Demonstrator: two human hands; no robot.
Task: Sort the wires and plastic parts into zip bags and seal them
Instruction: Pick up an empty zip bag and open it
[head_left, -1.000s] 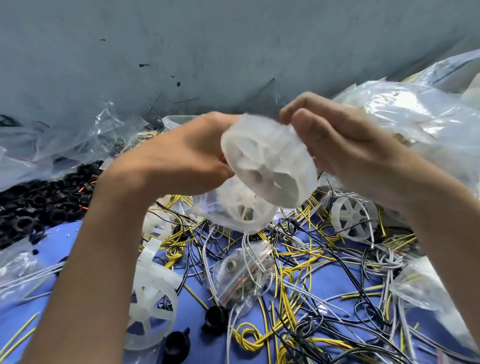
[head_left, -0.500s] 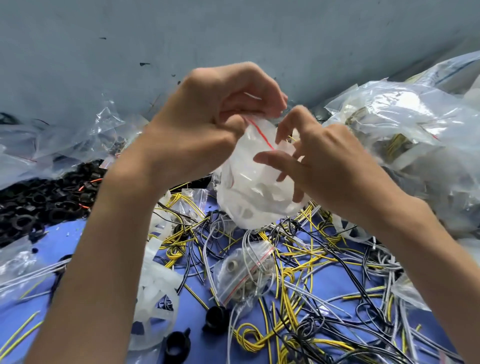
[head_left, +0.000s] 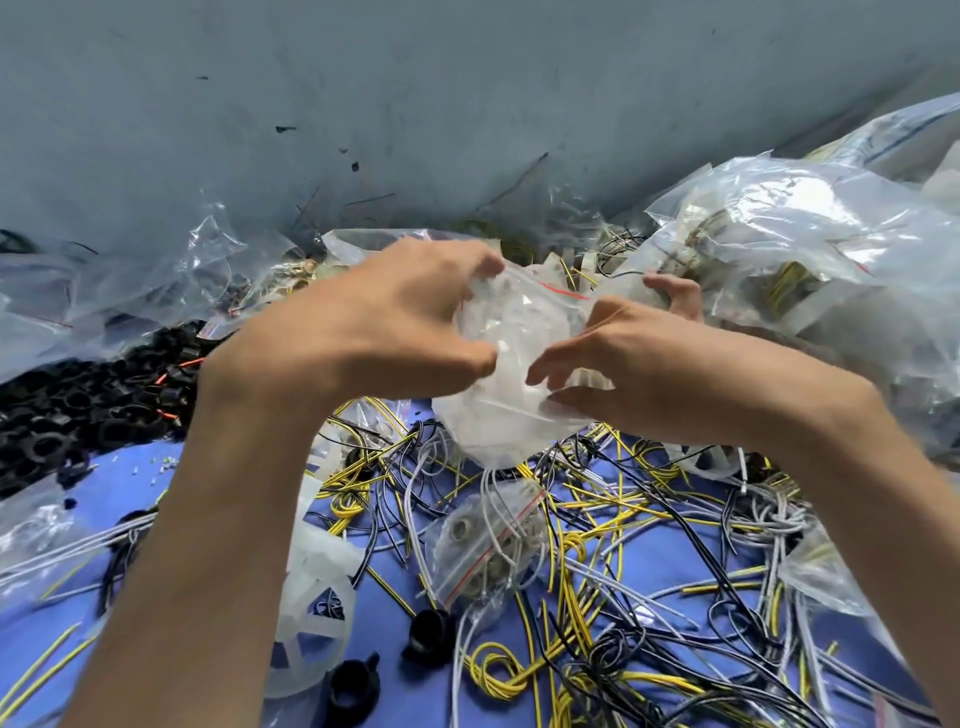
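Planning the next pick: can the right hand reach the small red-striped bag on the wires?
Probably, once it lets go: right hand grips the filled bag, and the small bag lies just below, only grey wires crossing it.

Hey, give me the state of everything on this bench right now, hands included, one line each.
left hand: grips the zip bag's top edge.
right hand: holds the zip bag's right side.
zip bag: held up, white parts inside; seal unclear.
small zip bag: lying on the wires, filled.
white wheel: loose on the table.
wires: tangled, unbagged.
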